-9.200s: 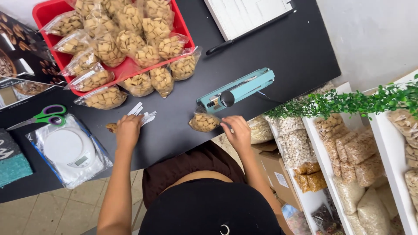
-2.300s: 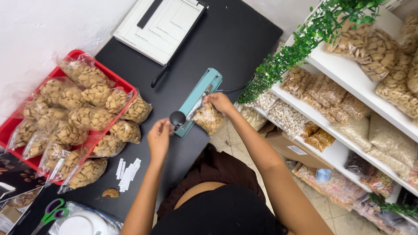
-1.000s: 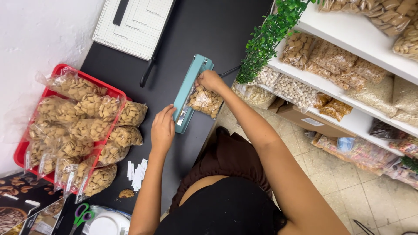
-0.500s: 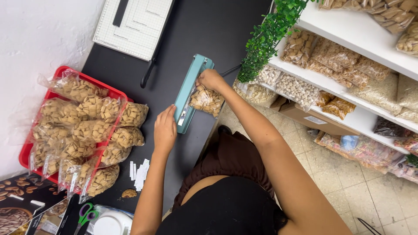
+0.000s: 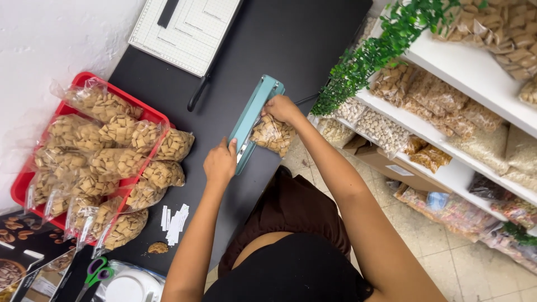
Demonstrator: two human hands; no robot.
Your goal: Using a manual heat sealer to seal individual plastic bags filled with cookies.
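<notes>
at the near left edge of the black tabletop [image 5: 313, 50] lie green-handled scissors [image 5: 96, 272] and a white round scale [image 5: 131, 286] in a clear wrap, with a dark printed card [image 5: 22, 257] beside them. just beyond are a stray piece of snack [image 5: 158, 247] and a small heap of white paper slips [image 5: 174, 222].

the left hand [image 5: 220, 162] rests palm down, fingers curled, on the near end of a teal bag sealer [image 5: 254, 118], pressing its arm. the sealer lies near the right edge of the tabletop, its long axis running from near to far and leaning a little right at the far end. the right hand [image 5: 281, 108] is closed on the top of a clear bag of square snack pieces [image 5: 272, 134], holding its mouth against the sealer's right side; the bag hangs off the tabletop's right edge.

to the left, a red tray [image 5: 84, 79] holds many filled clear bags [image 5: 106, 151] of the same snack, several spilling over its right rim onto the tabletop. farther off lies a white paper trimmer [image 5: 187, 33] with a black handle. on the right, white shelves [image 5: 475, 72] carry more packed bags, with a green leafy garland [image 5: 375, 50] along the upper shelf edge, and a cardboard box [image 5: 391, 162] below.
</notes>
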